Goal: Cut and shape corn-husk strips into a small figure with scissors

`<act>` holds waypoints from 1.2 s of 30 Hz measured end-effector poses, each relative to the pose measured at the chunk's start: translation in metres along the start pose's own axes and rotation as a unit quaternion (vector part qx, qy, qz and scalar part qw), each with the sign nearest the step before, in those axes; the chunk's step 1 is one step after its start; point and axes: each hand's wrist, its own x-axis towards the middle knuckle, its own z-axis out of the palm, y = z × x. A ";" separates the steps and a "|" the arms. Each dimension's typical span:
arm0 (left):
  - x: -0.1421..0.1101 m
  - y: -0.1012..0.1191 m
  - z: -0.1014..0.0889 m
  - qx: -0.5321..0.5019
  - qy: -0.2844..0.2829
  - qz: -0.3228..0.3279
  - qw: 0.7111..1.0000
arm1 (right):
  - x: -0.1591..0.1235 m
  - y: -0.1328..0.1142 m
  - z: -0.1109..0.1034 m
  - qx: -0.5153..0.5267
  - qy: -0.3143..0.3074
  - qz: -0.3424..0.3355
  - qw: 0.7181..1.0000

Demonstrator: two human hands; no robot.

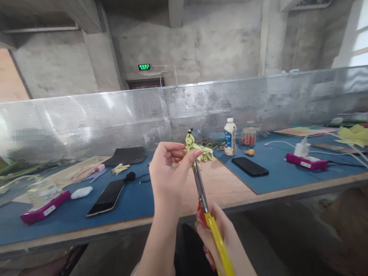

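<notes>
Between the thumb and fingers of my left hand [169, 165] is a small pale-green folded figure [189, 142] with a dark tip at its top. It looks made of leaf or paper strips; I cannot tell which. My right hand [217, 230] is wrapped around the yellow and red handles of a pair of scissors [201, 188]. The blades point up and reach the underside of the green figure, just below my left thumb. Whether the blade tips are closed on it is hidden. Behind the figure, more pale-green strips [206, 153] show above the wooden board.
A wooden board [228, 181] lies between blue mats. On the right are a phone [250, 166], a white bottle [230, 136], a jar [249, 136] and a purple power strip [307, 162]. Another phone [106, 197] and purple strip [46, 207] lie left. A perforated metal screen [134, 115] stands behind.
</notes>
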 end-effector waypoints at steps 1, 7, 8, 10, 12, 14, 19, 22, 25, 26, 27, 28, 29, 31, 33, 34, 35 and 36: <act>0.000 -0.001 0.000 0.005 0.003 0.001 1.000 | -0.001 -0.002 0.001 0.002 0.008 -0.004 1.000; -0.002 -0.006 0.003 -0.008 0.007 -0.010 1.000 | -0.006 -0.012 0.006 0.013 0.053 -0.019 0.998; -0.002 -0.006 0.003 -0.010 0.010 -0.012 1.000 | -0.007 -0.013 0.005 0.012 0.048 -0.015 0.999; -0.002 -0.006 0.003 -0.012 0.017 -0.015 1.000 | -0.006 -0.013 0.005 0.010 0.041 -0.010 0.999; -0.002 -0.008 0.003 -0.013 0.019 -0.016 1.000 | -0.005 -0.011 0.004 0.007 0.046 -0.016 0.999; -0.002 -0.010 0.002 -0.015 0.019 -0.014 1.000 | -0.002 -0.009 0.006 0.007 0.060 -0.030 0.998; -0.001 -0.015 0.001 -0.058 0.021 -0.029 0.998 | 0.004 -0.001 0.016 0.030 0.120 -0.102 0.987; 0.000 -0.014 -0.001 -0.114 0.015 -0.072 0.991 | 0.003 -0.003 0.016 0.005 0.178 -0.110 0.978; 0.001 -0.010 -0.004 -0.171 0.000 -0.124 0.977 | -0.003 -0.009 0.007 -0.070 0.212 -0.106 0.969; 0.002 -0.009 -0.005 -0.184 -0.006 -0.134 0.974 | -0.004 -0.012 0.002 -0.105 0.223 -0.108 0.963; 0.002 -0.008 -0.006 -0.193 -0.011 -0.140 0.971 | -0.005 -0.014 -0.002 -0.143 0.237 -0.114 0.954; 0.002 -0.007 -0.007 -0.196 -0.015 -0.143 0.970 | -0.005 -0.016 -0.007 -0.179 0.253 -0.123 0.943; 0.002 -0.006 -0.008 -0.197 -0.017 -0.143 0.970 | -0.003 -0.017 -0.011 -0.209 0.271 -0.135 0.930; 0.002 -0.005 -0.010 -0.196 -0.021 -0.141 0.970 | 0.001 -0.020 -0.020 -0.271 0.302 -0.166 0.899; 0.002 -0.003 -0.013 -0.196 -0.030 -0.138 0.970 | 0.007 -0.023 -0.026 -0.325 0.316 -0.200 0.869; 0.002 -0.002 -0.014 -0.195 -0.032 -0.137 0.971 | 0.009 -0.024 -0.029 -0.345 0.315 -0.216 0.857; 0.002 -0.001 -0.014 -0.194 -0.032 -0.136 0.971 | 0.011 -0.026 -0.030 -0.359 0.313 -0.231 0.849; 0.002 0.000 -0.015 -0.192 -0.031 -0.135 0.972 | 0.012 -0.028 -0.032 -0.366 0.310 -0.245 0.843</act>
